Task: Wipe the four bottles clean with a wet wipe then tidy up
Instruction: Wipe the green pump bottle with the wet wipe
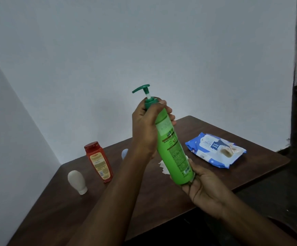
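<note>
I hold a green pump bottle tilted above the table, its dark green pump head at the top. My left hand grips it round the neck and shoulder. My right hand grips its base from below. A white wipe shows behind the bottle's lower part; whether a hand holds it I cannot tell. A red bottle stands at the left of the table, with a white bottle standing on its cap in front of it. A pale blue bottle peeks out behind my left forearm.
A blue and white wet-wipe pack lies on the right part of the dark brown table. Pale walls meet in a corner behind the table at the left. A dark frame runs down the right edge of the view.
</note>
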A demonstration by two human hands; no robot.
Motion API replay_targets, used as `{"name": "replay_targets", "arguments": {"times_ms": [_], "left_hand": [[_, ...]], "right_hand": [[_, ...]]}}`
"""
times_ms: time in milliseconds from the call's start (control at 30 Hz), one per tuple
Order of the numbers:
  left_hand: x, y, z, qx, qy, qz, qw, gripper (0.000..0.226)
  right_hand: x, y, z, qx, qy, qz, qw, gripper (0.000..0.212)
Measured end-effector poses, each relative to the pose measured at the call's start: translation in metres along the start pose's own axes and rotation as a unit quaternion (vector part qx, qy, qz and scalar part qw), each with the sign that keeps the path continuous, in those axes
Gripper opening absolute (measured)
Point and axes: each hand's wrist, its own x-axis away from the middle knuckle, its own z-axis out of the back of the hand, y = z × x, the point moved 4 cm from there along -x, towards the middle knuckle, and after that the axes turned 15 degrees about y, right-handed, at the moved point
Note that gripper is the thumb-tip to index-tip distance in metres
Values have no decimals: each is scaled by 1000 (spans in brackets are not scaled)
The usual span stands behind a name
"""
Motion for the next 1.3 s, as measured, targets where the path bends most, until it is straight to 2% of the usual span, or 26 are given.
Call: {"name": "replay_targets", "arguments": {"times_ms": [100, 233, 333, 400, 533, 633, 767, 867, 967, 1033, 1100, 1167, 1233, 1267, 1300], "left_hand": [[-2, 14, 2, -4, 56, -17, 998, 8], [-8, 31, 5, -10, 140, -30, 990, 3], [-7, 34, 3, -37, 183, -51, 981, 6], [-2, 37, 0, -50, 211, -69, 974, 12], [2, 41, 2, -66, 252, -91, 961, 9], [5, 36, -2, -90, 210, -26, 973, 6], [11, 24, -11, -211, 46, 62, 974, 12], [11, 21, -5, -284, -39, 43, 957, 32], [12, 18, 4, -326, -18, -14, 945, 67], [12, 14, 9, -321, 14, -29, 947, 75], [8, 7, 17, -296, 54, -26, 953, 64], [3, 1, 25, -282, 78, -26, 956, 55], [-1, -5, 32, -291, 77, -34, 953, 56], [-2, -9, 33, -298, 73, -35, 951, 57], [-3, -12, 35, -304, 71, -34, 949, 58]], "right_hand": [[-3, -2, 6, -11, 38, 14, 999, 36], [9, -7, 1, -48, 3, 27, 998, 48], [22, -5, -7, -29, -41, 26, 998, 34], [26, -1, -9, -8, -51, 33, 998, 36], [31, 0, -10, 25, -53, 42, 997, 32], [29, -2, -8, 41, -41, 55, 997, 29], [12, -4, 8, 78, 38, 80, 993, 25], [1, -9, 20, 90, 96, 111, 985, 25], [2, -14, 21, 124, 108, 173, 971, 19], [10, -14, 16, 148, 93, 233, 957, 21], [19, -13, 12, 194, 76, 322, 924, 30], [25, -7, 7, 266, 55, 395, 878, 36], [25, 3, 0, 313, 27, 446, 838, 41], [24, 6, -5, 334, 9, 481, 810, 45], [22, 9, -12, 356, -18, 531, 769, 50]]}}
